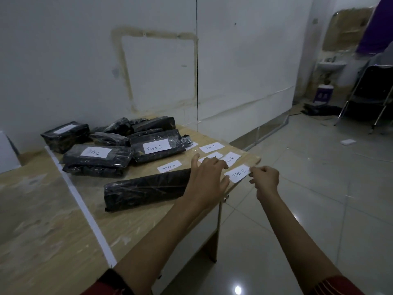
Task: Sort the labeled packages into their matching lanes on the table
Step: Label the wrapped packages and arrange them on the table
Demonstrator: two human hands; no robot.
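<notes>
Black, glossy packages (146, 188) with white labels (238, 173) — pale wood-grain table (42, 209), white tape strip (84, 209), purple cloth (374, 24) at one o'clock.

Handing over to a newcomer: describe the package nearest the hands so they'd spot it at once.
On the wooden table, look nearer than the pile of black packages. One long package lies alone there, its right end by the left hand. Unlike the two Tim C packages behind it, it shows no label.

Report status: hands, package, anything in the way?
Left hand open, over end of nearest black package. Right hand pinches TIM B label. TIM A label close beside.
</notes>
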